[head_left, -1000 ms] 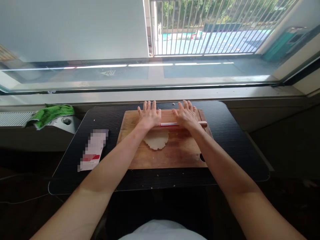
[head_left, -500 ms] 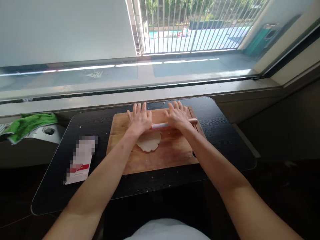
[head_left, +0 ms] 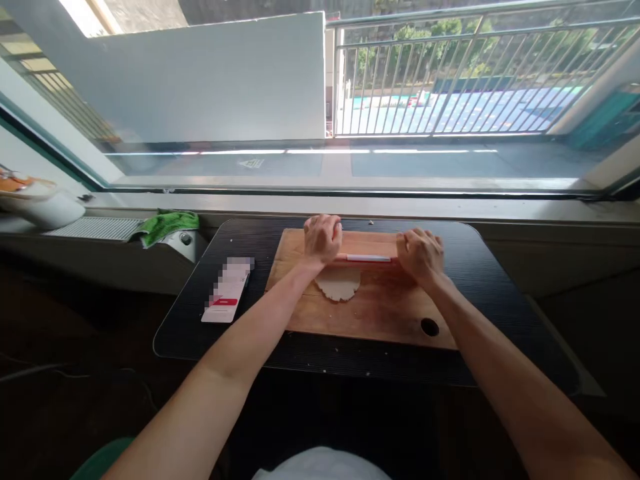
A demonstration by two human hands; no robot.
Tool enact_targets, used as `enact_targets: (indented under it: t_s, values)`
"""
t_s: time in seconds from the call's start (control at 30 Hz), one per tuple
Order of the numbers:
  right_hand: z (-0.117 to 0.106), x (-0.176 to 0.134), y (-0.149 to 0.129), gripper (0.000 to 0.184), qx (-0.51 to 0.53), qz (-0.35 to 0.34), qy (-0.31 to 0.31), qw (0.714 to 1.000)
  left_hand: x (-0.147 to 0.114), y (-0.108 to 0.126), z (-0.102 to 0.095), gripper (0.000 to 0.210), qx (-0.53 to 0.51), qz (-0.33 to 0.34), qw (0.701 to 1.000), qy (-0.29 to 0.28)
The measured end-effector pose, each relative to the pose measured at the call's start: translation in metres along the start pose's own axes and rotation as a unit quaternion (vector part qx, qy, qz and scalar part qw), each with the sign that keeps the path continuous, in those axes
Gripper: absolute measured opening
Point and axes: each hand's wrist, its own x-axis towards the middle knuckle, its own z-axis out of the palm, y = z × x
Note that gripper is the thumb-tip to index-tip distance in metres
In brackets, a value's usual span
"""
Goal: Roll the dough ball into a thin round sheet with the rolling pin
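Observation:
A rolling pin (head_left: 369, 258) with a white label along its middle lies across the upper part of a wooden cutting board (head_left: 380, 317). My left hand (head_left: 323, 240) is curled over the pin's left end, and my right hand (head_left: 421, 255) closes round its right end. Just below the pin, nearer to me, a flat pale sheet of dough (head_left: 340, 285) rests on the board. Its lower edge is rounded and ragged; the upper edge reaches close to the pin by my left hand.
The board sits on a black table (head_left: 300, 357) dotted with small crumbs. Left of the board lies a phone (head_left: 224, 300) with a lit screen. A green cloth (head_left: 167, 227) hangs over a white unit, near a white pot (head_left: 47, 205). A large window stands behind the table.
My fingers, stretched flat over the pin before, are now curled round it, and my hands are farther apart. The board has turned slightly. The camera view has shifted left and up.

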Motion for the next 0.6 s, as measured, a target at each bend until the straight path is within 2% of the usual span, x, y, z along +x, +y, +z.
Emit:
enact_targets:
  t_s: [0.1,0.17,0.23,0.4,0.5,0.6]
  values:
    - [-0.002,-0.03,0.019,0.05,-0.018,-0.012,-0.01,1.0,-0.031,0.002,-0.003,0.033,0.015,0.07,0.997,-0.005]
    - [-0.004,-0.038,0.019,0.05,-0.026,-0.004,-0.022,0.999,-0.044,0.003,-0.008,0.031,0.035,0.086,0.995,-0.02]
    - [-0.008,-0.039,0.009,0.052,-0.033,-0.005,-0.028,0.999,-0.048,0.0,-0.017,0.03,0.055,0.075,0.995,-0.027]
    - [-0.009,-0.041,-0.029,0.05,-0.029,-0.078,-0.011,0.996,-0.048,-0.028,-0.041,0.03,0.084,-0.006,0.996,-0.022]
    - [-0.008,-0.044,-0.044,0.047,-0.03,-0.067,-0.043,0.996,-0.055,-0.039,-0.043,0.028,0.077,-0.001,0.997,-0.011]
    - [-0.008,-0.038,-0.053,0.044,-0.033,-0.056,-0.063,0.996,-0.063,-0.035,-0.038,0.031,0.059,0.024,0.998,-0.009]
